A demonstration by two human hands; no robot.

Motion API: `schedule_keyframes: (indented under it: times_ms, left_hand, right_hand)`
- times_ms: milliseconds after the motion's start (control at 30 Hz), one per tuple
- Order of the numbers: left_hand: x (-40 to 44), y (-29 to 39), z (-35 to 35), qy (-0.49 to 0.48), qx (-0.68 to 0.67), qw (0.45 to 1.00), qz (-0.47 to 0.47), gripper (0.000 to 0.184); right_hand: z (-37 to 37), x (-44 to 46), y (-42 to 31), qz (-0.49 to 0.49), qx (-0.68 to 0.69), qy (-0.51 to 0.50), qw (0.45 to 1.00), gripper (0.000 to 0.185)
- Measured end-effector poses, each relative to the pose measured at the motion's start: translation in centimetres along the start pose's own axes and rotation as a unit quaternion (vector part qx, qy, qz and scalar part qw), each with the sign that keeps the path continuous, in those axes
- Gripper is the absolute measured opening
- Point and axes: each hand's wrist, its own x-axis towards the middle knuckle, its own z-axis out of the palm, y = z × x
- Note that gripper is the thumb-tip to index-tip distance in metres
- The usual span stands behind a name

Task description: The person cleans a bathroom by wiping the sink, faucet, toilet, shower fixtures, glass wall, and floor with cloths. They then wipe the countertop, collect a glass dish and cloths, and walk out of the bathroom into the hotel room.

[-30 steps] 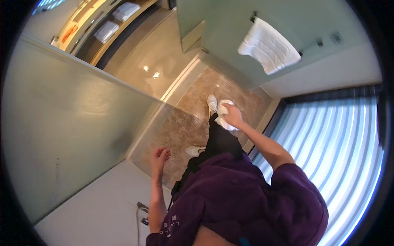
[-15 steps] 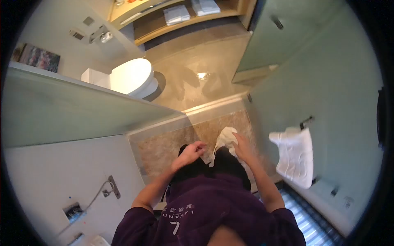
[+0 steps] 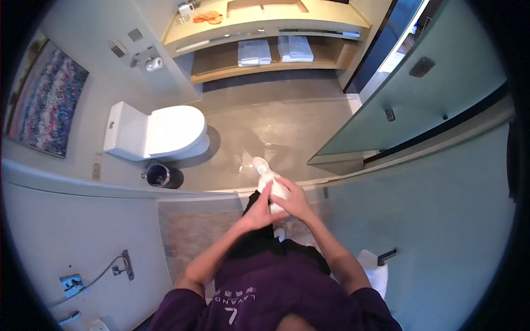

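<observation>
Head view: left hand (image 3: 257,213) and right hand (image 3: 296,201) both grip the white cloth (image 3: 280,191), presumably to hold it bunched.

the head camera looks forward and down across the floor (image 3: 298,118).

Looking soft and matt on the white cloth (image 3: 279,191), gleaming smooth and glossy on the toilet (image 3: 175,129), showing pale wood along the shelf (image 3: 221,74), appearing frosted on the glass panel (image 3: 425,209).
</observation>
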Motion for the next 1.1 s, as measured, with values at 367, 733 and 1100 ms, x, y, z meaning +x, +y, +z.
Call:
schedule_keyframes:
  times_ms: [367,733,1100]
  left_hand:
    - [23.9,1.6,-11.4,0.128,-0.447,0.868,-0.173,0.079]
    - [32.7,2.4,-22.7,0.142,-0.447,0.869,-0.161,0.087]
    - [39.9,-2.3,-31.6,0.292,-0.421,0.827,-0.231,0.064]
  right_hand:
    - [-3.7,25.3,0.8,0.177,0.244,0.039,0.953,0.036]
    - [-2.0,38.5,0.3,0.339,0.369,-0.126,0.856,0.044]
    - [0.9,54.6,1.5,0.27,0.22,-0.259,0.901,0.033]
